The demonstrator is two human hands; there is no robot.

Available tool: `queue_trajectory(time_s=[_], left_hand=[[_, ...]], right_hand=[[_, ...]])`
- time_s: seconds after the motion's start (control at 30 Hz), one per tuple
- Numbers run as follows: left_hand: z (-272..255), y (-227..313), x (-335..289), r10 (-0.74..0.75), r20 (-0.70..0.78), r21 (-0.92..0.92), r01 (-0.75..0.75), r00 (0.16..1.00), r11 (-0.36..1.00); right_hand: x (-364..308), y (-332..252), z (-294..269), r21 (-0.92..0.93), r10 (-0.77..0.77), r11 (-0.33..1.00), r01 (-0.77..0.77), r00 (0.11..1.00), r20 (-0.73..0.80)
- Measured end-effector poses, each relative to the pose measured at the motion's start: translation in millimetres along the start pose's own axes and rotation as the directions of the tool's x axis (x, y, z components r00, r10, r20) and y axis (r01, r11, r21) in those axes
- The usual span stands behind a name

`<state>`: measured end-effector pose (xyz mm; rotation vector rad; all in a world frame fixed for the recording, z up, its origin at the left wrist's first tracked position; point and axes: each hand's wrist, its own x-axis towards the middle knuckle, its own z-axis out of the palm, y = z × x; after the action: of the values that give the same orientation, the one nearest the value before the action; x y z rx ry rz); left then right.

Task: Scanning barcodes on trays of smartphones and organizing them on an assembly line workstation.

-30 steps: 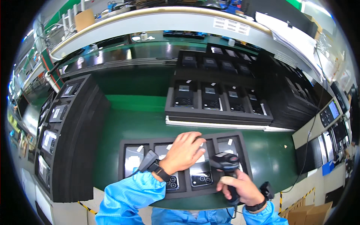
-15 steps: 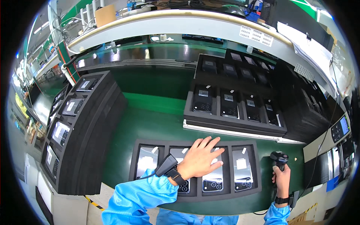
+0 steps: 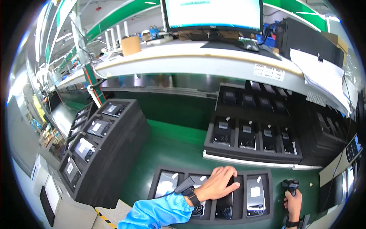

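Left hand (image 3: 218, 184) hiding phone (image 3: 225, 202), right hand (image 3: 292, 202) cropped

A wide green table top (image 3: 171, 149) is seen, and black foam trays are laid on it. A flat black foam tray with four slots (image 3: 213, 192) is placed at the near edge, with phones in its slots. A tall stack of black foam trays (image 3: 110, 152) is set on the left side. More black foam trays of phones (image 3: 253, 143) are stacked at the back, on a white board (image 3: 244, 162).
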<state>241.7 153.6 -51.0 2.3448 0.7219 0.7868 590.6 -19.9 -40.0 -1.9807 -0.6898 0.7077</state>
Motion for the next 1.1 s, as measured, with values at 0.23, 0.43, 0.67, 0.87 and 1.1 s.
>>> queue_trajectory(time_s=[0.23,0.43,0.67,0.87,1.1], left_hand=[[-2,3,0,0.006,-0.016,0.061,-0.005,1.000,0.998],[0,18,8,0.008,0.072,0.315,-0.030,0.997,0.949],[19,3,7,0.042,-0.063,0.299,-0.022,0.997,0.954],[34,-20,7,0.056,-0.124,0.152,-0.036,0.991,0.988],[37,-1,5,-0.180,-0.138,-0.027,0.178,0.974,0.984]], right_hand=[[-19,-3,34,-0.377,-0.624,0.780,0.499,0.668,-0.406],[-100,-128,135,0.079,-0.856,0.375,0.924,0.312,0.413],[-148,-166,229,0.099,-0.604,0.300,0.949,0.109,0.789],[-144,-158,230,0.172,-0.640,0.354,0.919,0.104,0.762],[-161,-135,203,0.300,-0.785,0.416,0.858,0.172,0.595]])
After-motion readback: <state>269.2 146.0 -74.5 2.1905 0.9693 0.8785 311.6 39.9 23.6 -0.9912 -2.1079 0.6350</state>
